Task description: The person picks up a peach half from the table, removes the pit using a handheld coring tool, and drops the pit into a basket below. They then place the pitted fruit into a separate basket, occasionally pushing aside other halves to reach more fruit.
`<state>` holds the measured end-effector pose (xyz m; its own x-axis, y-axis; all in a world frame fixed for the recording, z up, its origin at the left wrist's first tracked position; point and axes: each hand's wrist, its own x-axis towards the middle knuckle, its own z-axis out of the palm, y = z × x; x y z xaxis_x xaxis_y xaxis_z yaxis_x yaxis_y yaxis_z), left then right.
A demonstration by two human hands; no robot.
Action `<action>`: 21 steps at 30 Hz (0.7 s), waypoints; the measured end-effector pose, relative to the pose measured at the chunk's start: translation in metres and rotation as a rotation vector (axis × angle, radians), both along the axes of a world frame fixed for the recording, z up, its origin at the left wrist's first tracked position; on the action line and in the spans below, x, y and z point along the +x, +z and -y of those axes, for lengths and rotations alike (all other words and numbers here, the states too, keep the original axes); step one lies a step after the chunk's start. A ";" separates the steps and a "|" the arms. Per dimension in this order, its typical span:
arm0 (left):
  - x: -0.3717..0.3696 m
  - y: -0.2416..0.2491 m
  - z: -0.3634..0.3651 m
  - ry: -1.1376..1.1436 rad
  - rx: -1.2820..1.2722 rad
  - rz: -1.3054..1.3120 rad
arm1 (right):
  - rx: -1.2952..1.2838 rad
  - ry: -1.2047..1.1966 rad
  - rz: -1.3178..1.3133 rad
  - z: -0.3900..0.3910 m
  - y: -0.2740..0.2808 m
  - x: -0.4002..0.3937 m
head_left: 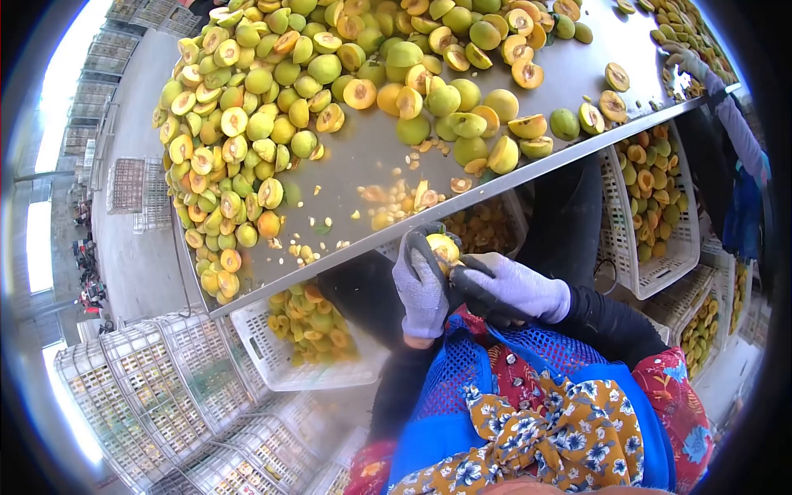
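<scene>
In front of my body, just below the table edge, a yellow-green apricot (444,248) is held up between my hands. My left hand (421,285), in a grey glove with dark fingers, is closed around its left side. Curled fingers of my right hand (516,289), gloved the same way, press against the fruit from the lower right. Whether that hand also holds a small tool is hidden. Beyond the edge, a big heap of halved apricots (247,124) covers much of the metal table (338,177), with loose pits (396,202) scattered near the rim.
Under the table are a white crate of fruit halves (264,351), a crate at my right (619,223) and a bin (487,227) behind my hands. Stacked crates (148,388) stand at left. A co-worker's gloved hand (689,62) reaches over the table at far right.
</scene>
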<state>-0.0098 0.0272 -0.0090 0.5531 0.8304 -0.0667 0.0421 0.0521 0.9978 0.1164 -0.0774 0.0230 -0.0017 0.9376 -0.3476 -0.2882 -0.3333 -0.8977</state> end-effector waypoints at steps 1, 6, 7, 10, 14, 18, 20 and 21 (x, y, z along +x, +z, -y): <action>0.001 -0.003 0.001 -0.004 0.009 0.012 | -0.216 0.032 -0.404 0.000 0.004 0.003; 0.001 -0.013 -0.008 -0.112 -0.030 0.028 | -0.236 0.044 -1.708 0.006 -0.020 -0.003; -0.003 -0.022 -0.013 -0.161 0.099 -0.054 | -0.166 0.054 -1.658 0.008 -0.013 -0.005; -0.039 -0.024 -0.012 -0.086 0.891 -0.517 | -0.123 -0.035 -1.290 0.013 -0.004 0.006; -0.117 -0.006 -0.049 0.326 0.511 -0.812 | -0.214 -0.174 -0.661 0.027 -0.008 0.030; -0.186 0.021 -0.082 0.307 0.785 -1.563 | -0.232 -0.169 -0.366 0.034 -0.013 0.036; -0.159 0.042 -0.099 0.306 0.679 -1.540 | -0.229 -0.170 -0.366 0.032 -0.026 0.037; -0.144 0.036 -0.111 0.208 0.717 -1.383 | -0.226 -0.139 -0.306 0.032 -0.023 0.040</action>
